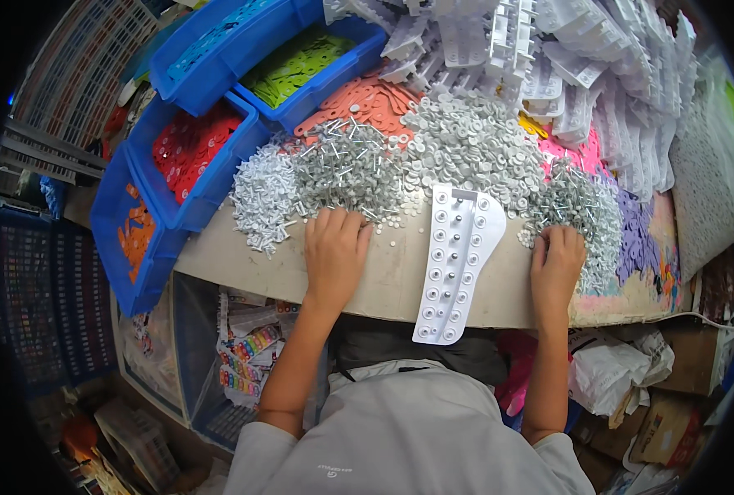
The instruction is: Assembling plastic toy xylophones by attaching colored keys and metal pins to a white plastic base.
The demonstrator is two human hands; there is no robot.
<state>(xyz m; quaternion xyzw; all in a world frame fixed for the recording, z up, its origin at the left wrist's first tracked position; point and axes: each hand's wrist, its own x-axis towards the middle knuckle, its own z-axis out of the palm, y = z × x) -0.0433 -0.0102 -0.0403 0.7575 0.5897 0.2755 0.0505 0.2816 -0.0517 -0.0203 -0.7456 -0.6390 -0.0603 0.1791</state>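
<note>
My left hand [336,257] is at the near edge of a heap of thin metal pins [346,169], its fingers curled and closed with the tips among them. Off to the right, my right hand [557,262] reaches the edge of a heap of grey metal screws or pins [571,202], fingers bent together. What either hand pinches is hidden. Between them a white plastic piece [486,235], long and curved on one side, lies with its near end over the table edge. Two rows of round studs line it, with metal pins down its middle channel.
Behind lie small grey discs [474,148], white plastic pegs [261,194] and stacked white plastic pieces [623,58]. Blue bins [256,124] at the left hold red, orange, green and blue parts. Purple pieces [633,235] lie at the right of the table [392,289].
</note>
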